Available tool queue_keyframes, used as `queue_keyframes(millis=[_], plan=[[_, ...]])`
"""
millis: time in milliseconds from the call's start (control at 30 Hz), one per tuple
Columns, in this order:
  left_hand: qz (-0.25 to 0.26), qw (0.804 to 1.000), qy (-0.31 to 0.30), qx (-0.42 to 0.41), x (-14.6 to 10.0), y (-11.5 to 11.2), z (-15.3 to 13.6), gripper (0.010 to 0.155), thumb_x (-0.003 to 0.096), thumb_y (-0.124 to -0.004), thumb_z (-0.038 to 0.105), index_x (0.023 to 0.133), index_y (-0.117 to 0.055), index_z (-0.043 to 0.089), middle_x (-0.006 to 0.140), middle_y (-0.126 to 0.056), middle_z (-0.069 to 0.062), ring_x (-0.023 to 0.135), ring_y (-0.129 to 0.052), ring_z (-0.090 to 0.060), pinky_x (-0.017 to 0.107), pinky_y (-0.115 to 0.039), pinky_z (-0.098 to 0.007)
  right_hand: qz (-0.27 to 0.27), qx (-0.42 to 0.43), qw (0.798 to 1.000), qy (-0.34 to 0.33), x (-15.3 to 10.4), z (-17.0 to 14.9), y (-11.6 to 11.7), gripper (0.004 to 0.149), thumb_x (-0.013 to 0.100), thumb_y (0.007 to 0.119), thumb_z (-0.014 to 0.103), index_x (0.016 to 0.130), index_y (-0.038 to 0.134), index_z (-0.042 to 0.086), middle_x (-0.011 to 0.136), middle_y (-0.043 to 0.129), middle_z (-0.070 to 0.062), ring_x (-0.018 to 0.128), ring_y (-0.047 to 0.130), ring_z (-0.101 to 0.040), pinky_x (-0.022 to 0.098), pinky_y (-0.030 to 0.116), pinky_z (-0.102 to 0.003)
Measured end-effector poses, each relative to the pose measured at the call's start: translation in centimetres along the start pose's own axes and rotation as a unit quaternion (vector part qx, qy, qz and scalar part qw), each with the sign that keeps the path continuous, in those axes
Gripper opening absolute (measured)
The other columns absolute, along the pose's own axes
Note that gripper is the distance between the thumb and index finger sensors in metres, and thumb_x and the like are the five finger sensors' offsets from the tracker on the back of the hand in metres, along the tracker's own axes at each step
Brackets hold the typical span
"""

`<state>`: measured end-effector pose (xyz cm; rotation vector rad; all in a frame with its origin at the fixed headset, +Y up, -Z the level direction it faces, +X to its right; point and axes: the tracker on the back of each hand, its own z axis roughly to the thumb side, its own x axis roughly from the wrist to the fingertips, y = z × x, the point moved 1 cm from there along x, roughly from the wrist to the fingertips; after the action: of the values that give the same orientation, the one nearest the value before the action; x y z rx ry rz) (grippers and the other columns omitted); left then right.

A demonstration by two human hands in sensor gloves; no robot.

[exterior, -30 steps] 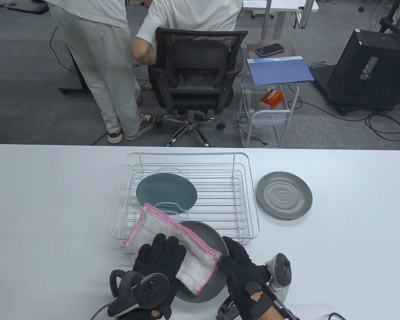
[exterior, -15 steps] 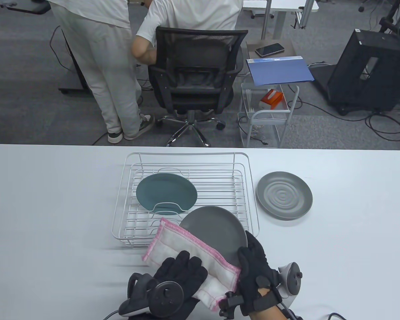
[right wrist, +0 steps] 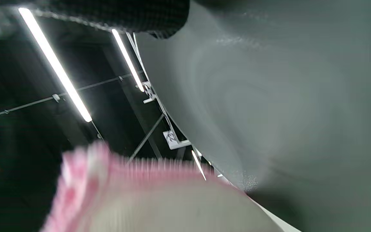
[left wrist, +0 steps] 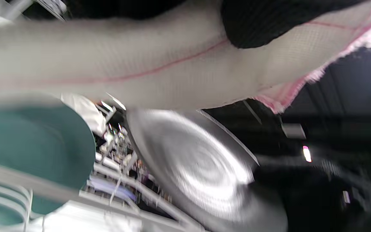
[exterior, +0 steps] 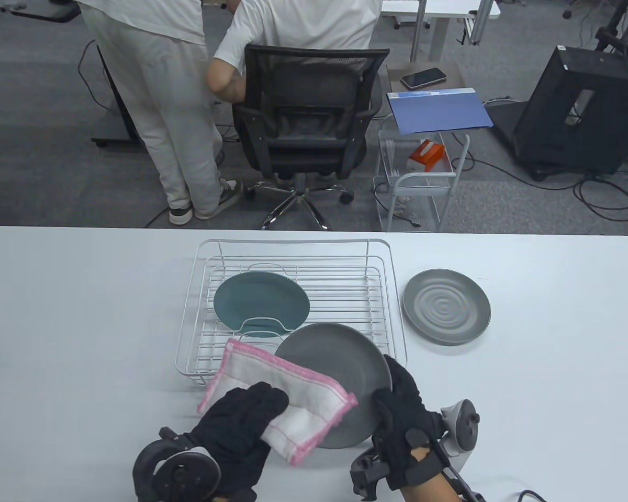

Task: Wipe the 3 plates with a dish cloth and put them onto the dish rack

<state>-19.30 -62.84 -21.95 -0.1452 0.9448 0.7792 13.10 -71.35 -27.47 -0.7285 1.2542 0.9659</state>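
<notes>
My right hand (exterior: 397, 413) grips the right rim of a grey plate (exterior: 345, 366), held tilted above the table's front edge, just in front of the white wire dish rack (exterior: 293, 246). My left hand (exterior: 240, 418) holds a white dish cloth with pink trim (exterior: 272, 387) against the plate's left face. A teal plate (exterior: 261, 303) leans in the rack's left half. A second grey plate with ring ridges (exterior: 446, 306) lies flat on the table to the right of the rack. The left wrist view shows the cloth (left wrist: 140, 64) above the grey plate (left wrist: 198, 167). The right wrist view shows the plate (right wrist: 285, 112) close up.
The white table (exterior: 57, 314) spreads wide on both sides of the rack. Beyond its far edge stand an office chair (exterior: 306, 115), two people and a small wire cart (exterior: 418, 178).
The cloth and my left hand slid right and down over the plate, then back to the left. My right hand raised the plate and tilted it toward the rack.
</notes>
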Motion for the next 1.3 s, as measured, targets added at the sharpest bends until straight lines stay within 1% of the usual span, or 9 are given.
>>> queue_keyframes(millis=[167,267,533,600,733,833,900,1133,1300], plan=[[0.109,0.991,0.071,-0.043,-0.9,2.8,-2.7,0.049,0.0547,-0.071,0.043,0.1,-0.069,0.024,0.09,-0.096,-0.005,0.086,-0.096,-0.031,0.069,-0.068,-0.054,-0.011,-0.09,0.992,-0.083,1.7,2.4,0.1,0.052,0.043,0.072,0.012,0.093,0.056,0.01,0.09,0.068,-0.02,0.073,0.084,-0.041,0.061,0.056,-0.065],[0.133,0.986,0.095,-0.042,-1.2,3.3,-3.6,0.049,0.0547,-0.071,0.042,0.1,-0.069,0.023,0.089,-0.096,-0.007,0.084,-0.097,-0.032,0.067,-0.069,-0.055,0.004,-0.16,0.978,-0.133,3.0,3.6,1.3,0.051,0.043,0.072,0.011,0.092,0.059,0.012,0.09,0.069,-0.019,0.073,0.083,-0.041,0.062,0.053,-0.066],[0.153,0.977,0.143,-0.035,-1.4,3.5,-5.0,0.049,0.0546,-0.072,0.04,0.1,-0.07,0.02,0.087,-0.096,-0.01,0.082,-0.097,-0.035,0.065,-0.069,-0.057,0.085,-0.38,0.887,-0.248,7.8,5.0,7.4,0.048,0.043,0.076,0.01,0.09,0.066,0.016,0.088,0.073,-0.016,0.072,0.083,-0.039,0.063,0.052,-0.066],[0.159,0.975,0.149,-0.041,-1.5,3.6,-5.2,0.049,0.0547,-0.072,0.04,0.1,-0.07,0.02,0.087,-0.097,-0.01,0.081,-0.097,-0.036,0.065,-0.069,-0.057,0.106,-0.435,0.854,-0.264,9.3,4.5,9.2,0.047,0.043,0.076,0.01,0.089,0.068,0.017,0.088,0.074,-0.015,0.072,0.083,-0.039,0.063,0.052,-0.066],[0.164,0.973,0.158,-0.039,-1.7,3.9,-5.6,0.049,0.0545,-0.072,0.04,0.099,-0.071,0.02,0.087,-0.097,-0.01,0.081,-0.097,-0.036,0.064,-0.069,-0.058,0.13,-0.497,0.818,-0.258,12.0,2.9,11.7,0.047,0.043,0.078,0.01,0.088,0.069,0.018,0.087,0.076,-0.014,0.071,0.084,-0.039,0.063,0.054,-0.065],[0.158,0.973,0.164,-0.045,-1.6,3.6,-6.0,0.049,0.0545,-0.073,0.04,0.099,-0.071,0.019,0.086,-0.097,-0.011,0.081,-0.097,-0.036,0.064,-0.069,-0.058,0.138,-0.511,0.811,-0.251,13.5,1.4,13.2,0.046,0.041,0.079,0.008,0.086,0.073,0.016,0.085,0.078,-0.016,0.069,0.085,-0.04,0.061,0.054,-0.066],[0.153,0.973,0.168,-0.045,-1.6,3.5,-6.1,0.049,0.0544,-0.073,0.04,0.099,-0.071,0.019,0.086,-0.097,-0.011,0.08,-0.097,-0.036,0.064,-0.069,-0.058,0.147,-0.535,0.795,-0.245,14.5,0.4,14.1,0.046,0.041,0.079,0.008,0.086,0.073,0.017,0.085,0.078,-0.016,0.07,0.085,-0.04,0.061,0.055,-0.065],[0.146,0.973,0.172,-0.05,-1.5,3.3,-6.2,0.049,0.0544,-0.073,0.04,0.099,-0.071,0.019,0.085,-0.098,-0.011,0.079,-0.098,-0.037,0.064,-0.069,-0.058,0.176,-0.551,0.791,-0.2,16.6,-2.5,15.9,0.045,0.041,0.08,0.01,0.085,0.076,0.016,0.084,0.079,-0.015,0.07,0.086,-0.04,0.06,0.057,-0.065],[0.139,0.976,0.164,-0.02,-1.3,3.1,-5.8,0.049,0.0545,-0.073,0.039,0.099,-0.071,0.019,0.086,-0.097,-0.012,0.08,-0.097,-0.038,0.064,-0.068,-0.059,0.184,-0.578,0.771,-0.195,17.1,-4.2,17.0,0.044,0.04,0.084,0.015,0.084,0.08,0.016,0.082,0.084,-0.014,0.067,0.09,-0.038,0.057,0.067,-0.061]])
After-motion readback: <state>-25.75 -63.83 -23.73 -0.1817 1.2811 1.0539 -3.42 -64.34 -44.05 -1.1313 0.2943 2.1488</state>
